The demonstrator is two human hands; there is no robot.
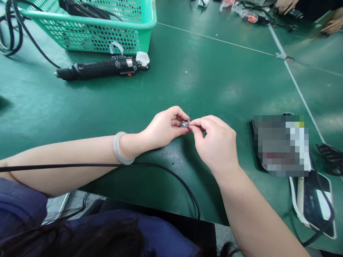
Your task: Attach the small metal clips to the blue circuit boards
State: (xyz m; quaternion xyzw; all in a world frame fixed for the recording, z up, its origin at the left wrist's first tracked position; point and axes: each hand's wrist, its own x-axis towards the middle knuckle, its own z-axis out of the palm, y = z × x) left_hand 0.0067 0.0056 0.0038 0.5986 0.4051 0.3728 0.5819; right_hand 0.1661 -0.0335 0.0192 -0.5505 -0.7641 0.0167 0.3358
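Observation:
Between my hands is a small dark part with metal bits, too small to name exactly. My left hand, with a pale bangle on its wrist, grips the part between thumb and fingers. From the other side, the thumb and forefinger of my right hand pinch together at the part's right end. Whatever lies inside that pinch is hidden. Both hands are just above the green tabletop.
A black electric screwdriver lies before a green basket containing black corded items. A black cable crosses my left forearm. At right are a pixelated object and a phone. Another person's hands show at the far right.

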